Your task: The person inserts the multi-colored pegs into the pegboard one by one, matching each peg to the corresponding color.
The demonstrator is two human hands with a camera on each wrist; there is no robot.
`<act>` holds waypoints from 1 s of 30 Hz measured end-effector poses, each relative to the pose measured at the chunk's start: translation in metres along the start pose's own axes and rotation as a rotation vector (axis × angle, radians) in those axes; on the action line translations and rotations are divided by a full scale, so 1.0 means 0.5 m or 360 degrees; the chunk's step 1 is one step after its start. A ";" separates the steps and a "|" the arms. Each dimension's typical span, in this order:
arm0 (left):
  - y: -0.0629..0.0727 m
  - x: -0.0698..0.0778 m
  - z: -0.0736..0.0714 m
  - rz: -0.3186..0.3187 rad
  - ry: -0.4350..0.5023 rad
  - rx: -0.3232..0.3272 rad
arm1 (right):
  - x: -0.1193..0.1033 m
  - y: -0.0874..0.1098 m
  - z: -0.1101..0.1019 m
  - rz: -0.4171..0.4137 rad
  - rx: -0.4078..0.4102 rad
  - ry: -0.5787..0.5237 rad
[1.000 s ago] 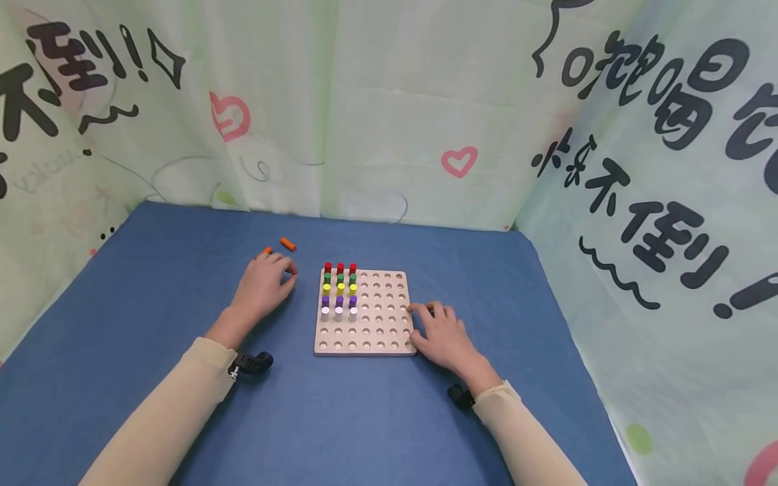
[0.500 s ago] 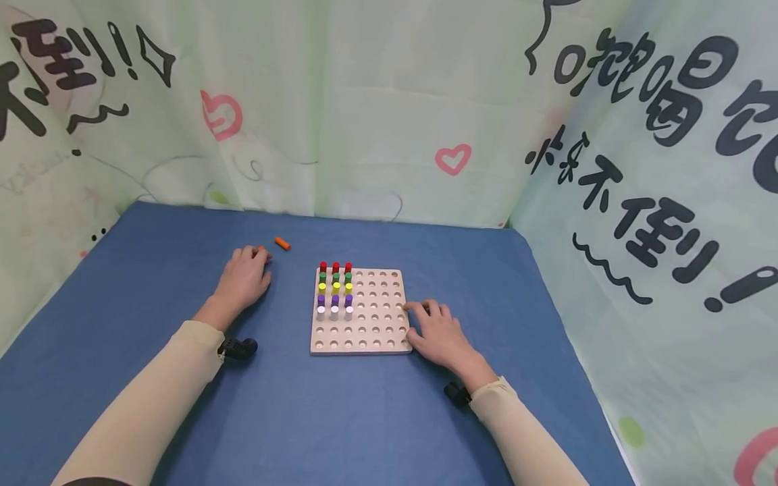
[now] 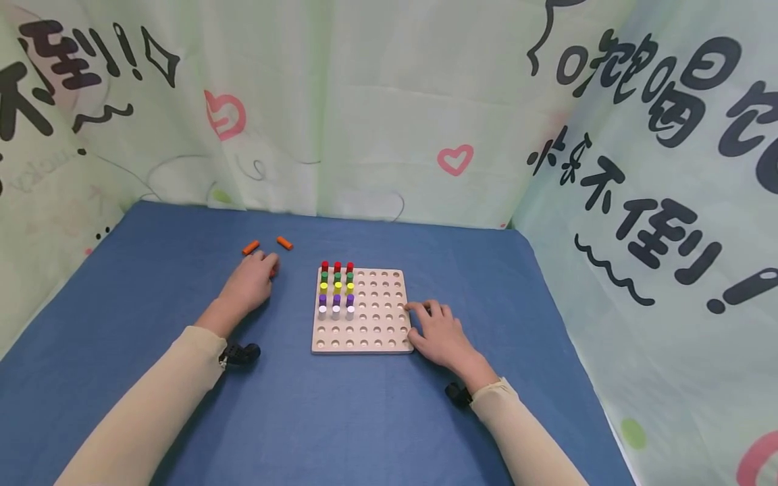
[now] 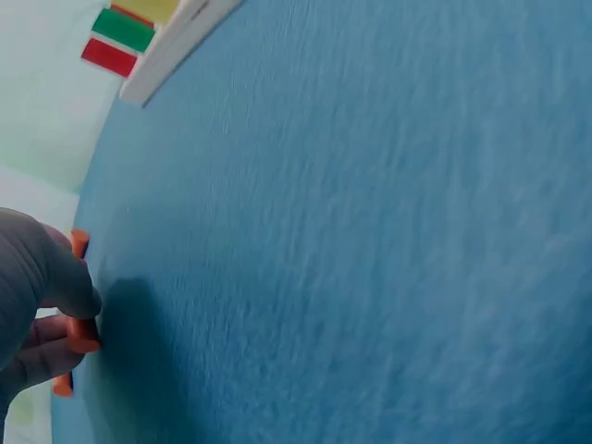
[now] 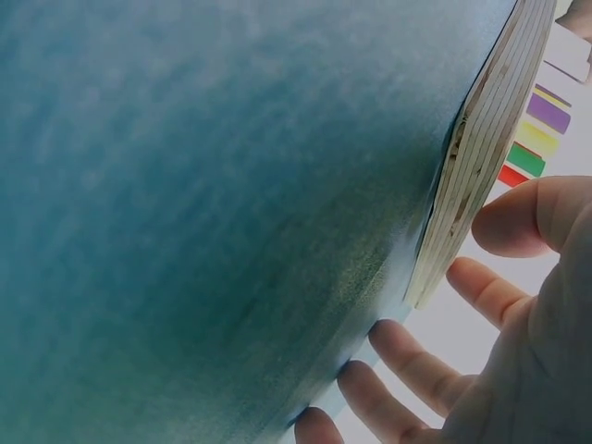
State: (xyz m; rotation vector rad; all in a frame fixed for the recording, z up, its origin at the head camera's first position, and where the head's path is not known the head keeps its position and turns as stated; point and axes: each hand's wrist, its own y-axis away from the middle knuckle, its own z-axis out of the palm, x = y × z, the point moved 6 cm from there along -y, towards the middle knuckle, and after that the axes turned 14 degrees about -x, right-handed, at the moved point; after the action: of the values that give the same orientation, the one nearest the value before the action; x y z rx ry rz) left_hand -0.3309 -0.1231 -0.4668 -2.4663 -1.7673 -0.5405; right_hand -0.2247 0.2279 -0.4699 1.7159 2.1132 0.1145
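Observation:
My left hand (image 3: 248, 283) pinches an orange peg (image 4: 83, 335) between thumb and fingers, low over the cloth at the left. In the head view only a small bit of that peg shows. Two more orange pegs lie just beyond this hand, one close to the fingers (image 3: 251, 248) and one farther right (image 3: 284, 243). My right hand (image 3: 444, 334) rests with thumb and index finger at the right edge of a wooden pegboard (image 3: 383, 331), its other fingers spread loosely on the cloth. Three columns of red, green, yellow, purple and white pegs (image 3: 337, 290) stand upright at the board's left.
A blue cloth (image 3: 340, 418) covers the table. A pale printed curtain (image 3: 389, 101) hangs along the back and both sides. The board's right part and its front rows show bare holes.
My left hand first moved left, over the orange pegs, then drew slightly back with one pinched in its fingers. The right hand stays at the board's edge.

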 end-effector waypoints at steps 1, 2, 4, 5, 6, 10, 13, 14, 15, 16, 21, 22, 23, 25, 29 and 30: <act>0.002 0.004 0.000 0.0015 0.0000 0.0015 | 0.000 0.000 0.000 0.0000 0.0003 0.0001; 0.004 0.008 -0.002 0.0028 0.0002 0.0031 | 0.000 -0.001 0.000 -0.0001 0.0006 0.0001; 0.010 0.019 -0.004 0.0058 0.0006 0.0060 | -0.001 0.000 0.000 -0.0001 0.0010 -0.0001; 0.013 0.024 -0.006 0.0073 0.0009 0.0077 | -0.001 0.000 0.000 0.0000 0.0009 -0.0002; 0.016 0.029 -0.007 0.0087 0.0016 0.0088 | -0.001 0.001 0.000 -0.0001 0.0009 -0.0005; 0.033 0.050 -0.014 0.0136 0.0089 0.0127 | -0.001 0.004 -0.001 -0.0001 0.0006 -0.0009; 0.046 0.064 -0.018 0.0161 0.0133 0.0161 | -0.002 0.004 -0.002 0.0000 0.0006 -0.0007; 0.050 0.068 -0.018 0.0166 0.0141 0.0172 | -0.002 0.004 -0.002 0.0000 0.0008 -0.0005; 0.054 0.073 -0.019 0.0172 0.0148 0.0180 | -0.002 0.004 -0.002 -0.0001 0.0007 -0.0003; 0.058 0.078 -0.019 0.0178 0.0154 0.0191 | -0.003 0.004 -0.002 -0.0002 0.0006 -0.0003; 0.081 0.107 -0.026 0.0266 0.0176 0.0256 | -0.003 0.003 -0.003 -0.0010 0.0008 -0.0003; 0.086 0.113 -0.027 0.0289 0.0186 0.0268 | -0.003 0.003 -0.003 -0.0012 0.0008 -0.0003; 0.090 0.119 -0.027 0.0311 0.0197 0.0275 | -0.003 0.003 -0.003 -0.0014 0.0010 -0.0003; 0.100 0.130 -0.026 0.0347 0.0232 0.0277 | -0.003 0.003 -0.003 -0.0017 0.0011 -0.0005; 0.117 0.149 -0.022 0.0400 0.0284 0.0268 | -0.003 0.002 -0.002 -0.0019 0.0015 -0.0008; 0.121 0.152 -0.021 0.0410 0.0290 0.0268 | -0.003 0.002 -0.002 -0.0018 0.0014 -0.0007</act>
State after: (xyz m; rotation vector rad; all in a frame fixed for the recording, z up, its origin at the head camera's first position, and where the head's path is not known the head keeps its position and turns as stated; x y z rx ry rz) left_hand -0.2558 -0.0773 -0.4238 -2.3917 -1.3448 -0.5490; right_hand -0.2239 0.2267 -0.4682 1.7073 2.1233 0.0980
